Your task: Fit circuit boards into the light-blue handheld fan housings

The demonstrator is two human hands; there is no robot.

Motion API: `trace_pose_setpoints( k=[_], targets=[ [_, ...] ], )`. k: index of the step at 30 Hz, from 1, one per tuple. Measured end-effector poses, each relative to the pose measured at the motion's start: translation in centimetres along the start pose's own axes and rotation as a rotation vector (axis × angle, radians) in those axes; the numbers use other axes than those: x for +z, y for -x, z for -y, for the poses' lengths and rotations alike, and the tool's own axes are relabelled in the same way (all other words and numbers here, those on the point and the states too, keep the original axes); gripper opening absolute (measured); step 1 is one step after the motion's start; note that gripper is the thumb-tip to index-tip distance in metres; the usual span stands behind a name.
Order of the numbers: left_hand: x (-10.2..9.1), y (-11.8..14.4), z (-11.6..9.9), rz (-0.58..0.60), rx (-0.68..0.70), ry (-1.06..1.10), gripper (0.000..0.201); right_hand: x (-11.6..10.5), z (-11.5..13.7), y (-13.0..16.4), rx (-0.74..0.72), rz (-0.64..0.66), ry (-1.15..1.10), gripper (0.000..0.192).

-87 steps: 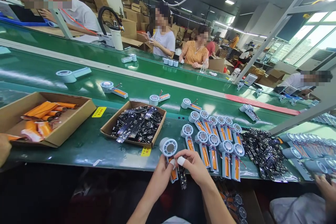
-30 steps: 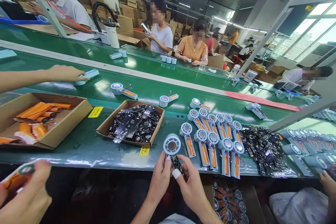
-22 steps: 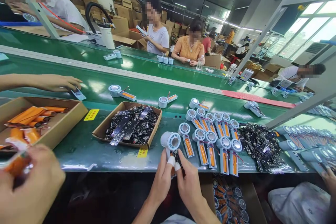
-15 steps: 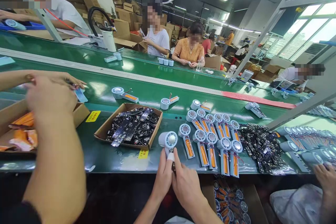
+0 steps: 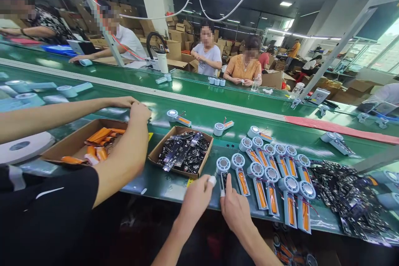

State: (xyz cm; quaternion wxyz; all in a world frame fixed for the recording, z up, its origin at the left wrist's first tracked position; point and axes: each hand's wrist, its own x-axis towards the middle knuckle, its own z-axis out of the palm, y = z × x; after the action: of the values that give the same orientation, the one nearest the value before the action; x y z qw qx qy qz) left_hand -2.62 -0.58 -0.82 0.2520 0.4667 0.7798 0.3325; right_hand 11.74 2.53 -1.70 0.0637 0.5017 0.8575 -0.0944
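Note:
A light-blue handheld fan (image 5: 223, 164) with a black circuit board in its handle lies near the bench edge. My right hand (image 5: 236, 207) grips its handle, index finger along the board and a white-covered tip at the other side. Just left of the fan, my left hand (image 5: 195, 195) is closed, a white cover on one fingertip; whatever may be inside its fingers is hidden. To the right, several similar fans (image 5: 257, 170) lie in rows, orange batteries showing in their open handles.
Left of my hands stands a cardboard tray of circuit boards (image 5: 182, 151); a heap of boards (image 5: 346, 195) lies far right. A co-worker's arms (image 5: 124, 153) reach over a box (image 5: 67, 143) of orange-wrapped batteries. Behind runs a green conveyor belt (image 5: 199, 112) with two fans on it.
My view has swung left. The fan has gone from between both hands down to the bench beside the others, and my left hand has come away from it. The co-worker's arms have shifted.

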Motion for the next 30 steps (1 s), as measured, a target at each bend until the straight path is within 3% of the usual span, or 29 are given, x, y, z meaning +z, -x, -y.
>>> trace_pose_setpoints(
  k=[3, 5, 10, 14, 19, 24, 27, 30],
  targets=[
    [-4.0, -0.6, 0.2, -0.248, -0.090, -0.229, 0.040, 0.0, 0.1, -0.8, 0.012, -0.015, 0.102, 0.063],
    [-6.0, -1.5, 0.1, -0.343, -0.132, -0.382, 0.046, 0.1, 0.3, -1.1, 0.010, -0.017, 0.127, 0.064],
    [-7.8, -4.5, -0.5, -0.265, -0.084, -0.574, 0.032, -0.6, 0.2, -0.5, -0.010, -0.013, 0.089, 0.080],
    [-8.3, -5.4, -0.2, -0.225, -0.055, -0.580, 0.036, -1.5, -1.8, 1.9, -0.108, -0.037, -0.061, 0.080],
    [-10.0, -5.5, 0.6, -0.303, -0.059, -0.441, 0.045, -2.0, -6.1, 4.0, -0.096, -0.080, -0.220, 0.064],
    [-11.4, -7.0, 1.0, -0.409, -0.068, -0.114, 0.040, -1.0, -9.0, 4.1, -0.067, -0.164, -0.311, 0.049],
    [-10.6, -7.3, 0.9, -0.398, -0.050, 0.165, 0.042, -0.7, -9.4, 3.8, -0.063, -0.224, -0.365, 0.045],
    [-8.7, -6.1, 0.6, -0.384, -0.028, 0.420, 0.049, -1.0, -9.3, 3.5, -0.036, -0.267, -0.392, 0.043]
  ],
)
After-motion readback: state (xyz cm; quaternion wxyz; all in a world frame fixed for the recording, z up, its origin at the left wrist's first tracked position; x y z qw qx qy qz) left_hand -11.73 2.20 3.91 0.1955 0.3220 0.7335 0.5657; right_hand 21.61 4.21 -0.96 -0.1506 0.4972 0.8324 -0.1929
